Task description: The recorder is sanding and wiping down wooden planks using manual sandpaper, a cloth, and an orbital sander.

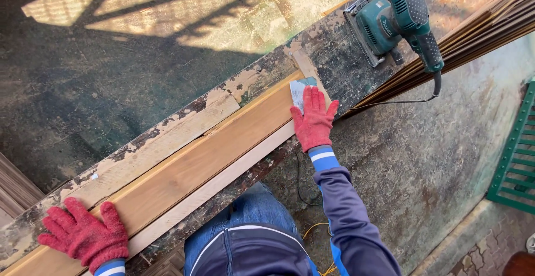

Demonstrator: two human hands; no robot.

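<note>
Here, a long wooden board is being sanded by hand on the workbench. At the board's far end, sandpaper is being pressed flat by the right hand; its near end is being steadied by the open left hand. Beyond the board, the teal electric sander is lying untouched. Judging by its even surface, much is sanded.

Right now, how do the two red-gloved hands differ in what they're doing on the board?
The left hand in its red knit glove lies flat on the near end of the long pale wooden board, fingers spread, with nothing under it. The right hand in a matching red glove is at the far end, fingers together, pressing a small sheet of sandpaper onto the wood. Both rest palm down on the same board.
</note>
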